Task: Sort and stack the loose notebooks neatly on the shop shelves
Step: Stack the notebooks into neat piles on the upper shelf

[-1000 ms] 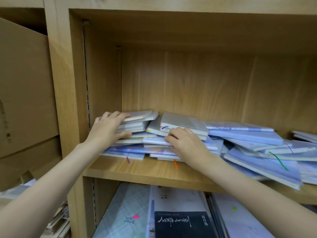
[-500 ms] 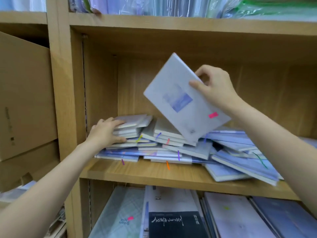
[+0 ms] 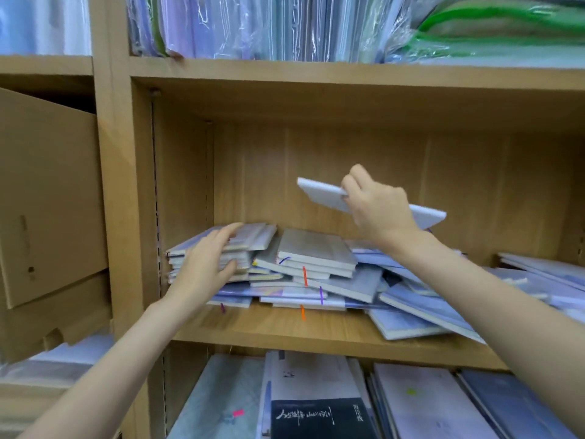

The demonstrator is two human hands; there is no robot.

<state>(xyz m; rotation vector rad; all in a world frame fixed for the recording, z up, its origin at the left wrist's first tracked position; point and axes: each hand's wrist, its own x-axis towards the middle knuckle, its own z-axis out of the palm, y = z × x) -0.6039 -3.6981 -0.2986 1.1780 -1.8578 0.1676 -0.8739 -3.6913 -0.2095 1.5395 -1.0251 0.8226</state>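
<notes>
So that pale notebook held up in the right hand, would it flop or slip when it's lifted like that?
Probably stiff: the pale notebook juts out both sides of the right hand without sagging. Likely light, since one hand pinches it in the air. Its cover looks smooth, so it might slide a little on the messy pile.

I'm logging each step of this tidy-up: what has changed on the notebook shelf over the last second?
The right hand gripped a pale notebook from the heap's top, lifted it clear, and now holds it nearly flat in the air above the heap. The left hand stayed on the left stack, fingers shifting slightly. The rest of the heap looks much the same.
</notes>
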